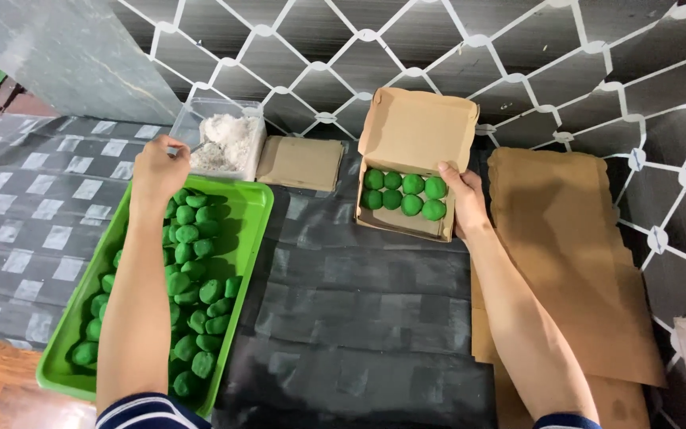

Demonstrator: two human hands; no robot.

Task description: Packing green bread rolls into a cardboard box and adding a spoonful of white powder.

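Note:
My left hand (157,170) reaches over the green tray (249,208) and grips a thin utensil handle (186,148) that leads into a clear plastic tub of white powder (224,140). The tray holds several green dough balls (192,270) beneath my forearm. My right hand (465,199) holds the right edge of an open brown cardboard box (416,131), lid tilted back. Inside lie two rows of green balls (403,193); the near part of the box floor is bare.
A folded flat cardboard piece (300,163) lies between tub and box. A stack of flat brown cardboard sheets (573,262) covers the right side. A dark checked cloth (359,318) covers the table; a diamond-patterned wall (518,71) stands behind.

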